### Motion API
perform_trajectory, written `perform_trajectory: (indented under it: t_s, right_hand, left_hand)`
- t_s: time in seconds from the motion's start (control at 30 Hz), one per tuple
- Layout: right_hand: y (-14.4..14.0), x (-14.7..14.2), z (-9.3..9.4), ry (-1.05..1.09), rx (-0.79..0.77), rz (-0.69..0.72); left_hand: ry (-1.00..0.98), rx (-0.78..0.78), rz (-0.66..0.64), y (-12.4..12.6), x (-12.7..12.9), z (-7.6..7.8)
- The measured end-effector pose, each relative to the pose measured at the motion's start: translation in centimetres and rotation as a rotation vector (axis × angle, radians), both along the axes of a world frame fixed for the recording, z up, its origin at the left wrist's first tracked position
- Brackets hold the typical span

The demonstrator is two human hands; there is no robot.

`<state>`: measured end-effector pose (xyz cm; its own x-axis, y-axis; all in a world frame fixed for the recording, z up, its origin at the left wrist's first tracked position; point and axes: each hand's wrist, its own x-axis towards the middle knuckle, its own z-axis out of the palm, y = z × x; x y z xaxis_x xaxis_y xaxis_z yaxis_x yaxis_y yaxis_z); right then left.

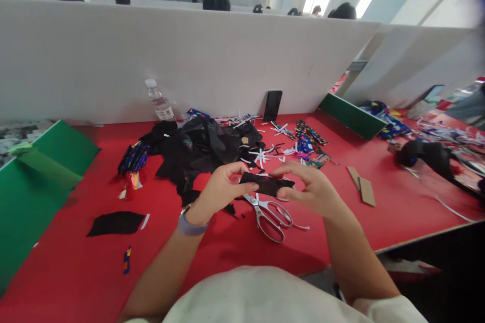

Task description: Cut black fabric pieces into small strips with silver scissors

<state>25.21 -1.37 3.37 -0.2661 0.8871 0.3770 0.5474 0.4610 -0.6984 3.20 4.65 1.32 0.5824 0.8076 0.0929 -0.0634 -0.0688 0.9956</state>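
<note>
Between my two hands a strip of black fabric (267,184) is held up above the table. My left hand (224,187) pinches its left end between thumb and fingers. Its right end is gripped by the thumb and fingers of my right hand (307,187). Just below the strip lies a pair of scissors (270,216) with pale handles, its blades partly hidden under the fabric and my hand. Behind my hands spreads a heap of black fabric pieces (204,144). Thin white strips (261,157) are scattered at the heap's right side.
On the red table (250,257), a flat black piece (117,223) lies left and cardboard pieces (366,192) lie right. A water bottle (159,102) and a phone (273,106) stand by the white partition (212,55). Green dividers (354,116) flank the space. Patterned fabric (134,157) lies beside the heap.
</note>
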Motion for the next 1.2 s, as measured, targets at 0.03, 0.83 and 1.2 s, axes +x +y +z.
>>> perform_trajectory:
  t_s: [0.03,0.83,1.2]
  right_hand:
    - [-0.4,-0.3,0.1,-0.040,0.015,-0.029]
    - [-4.6,-1.8,-3.3,-0.146,0.117,-0.377]
    - [-6.0,-1.7,-10.3,-0.653,-0.347,-0.249]
  left_hand:
    - [0.034,0.017,-0.006,-0.2,0.0,0.2]
    - [0.170,0.168,-0.074,-3.0,1.4,0.4]
    - [0.224,0.054,0.052,-2.7,0.2,1.3]
